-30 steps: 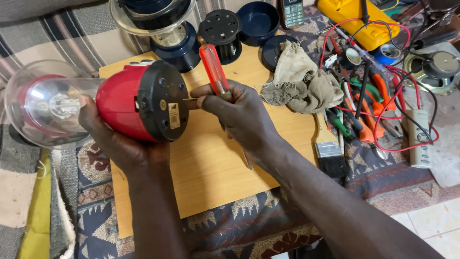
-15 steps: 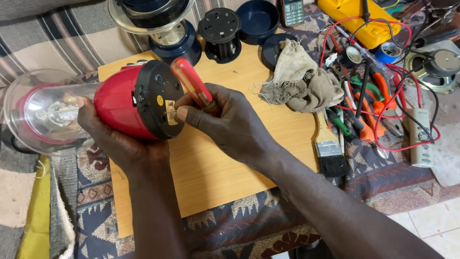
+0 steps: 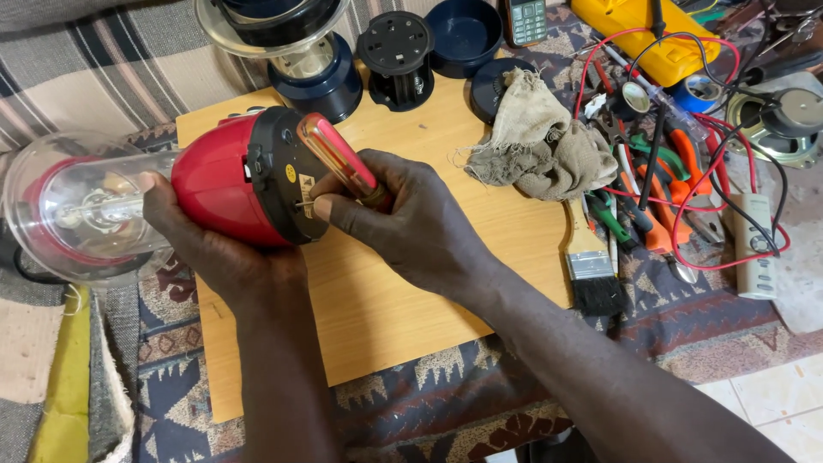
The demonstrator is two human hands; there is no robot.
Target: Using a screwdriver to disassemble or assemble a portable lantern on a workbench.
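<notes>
Head view, looking down: a red lantern [image 3: 225,180] with a clear glass globe [image 3: 73,206] lies on its side over the left part of a wooden board [image 3: 403,300]. Its black base [image 3: 279,176] faces right, toward the right hand. The left hand [image 3: 210,249] cups the red body from below and from the near side, fingers wrapped up around it where red meets glass. The right hand [image 3: 411,223] is closed around a screwdriver with a red and yellow handle [image 3: 339,159], thumb and fingertips pinched low on it right against the black base; the blade seems to meet the base there, though the fingers hide the tip. Both hands sit just beside each other, with the lantern held between them slightly above the board.

A crumpled beige rag [image 3: 540,150] lies on the board's right edge. Past it, a paintbrush [image 3: 591,266], pliers with orange grips [image 3: 677,163] and red wires [image 3: 729,214] are scattered over a patterned cloth [image 3: 686,317].
</notes>
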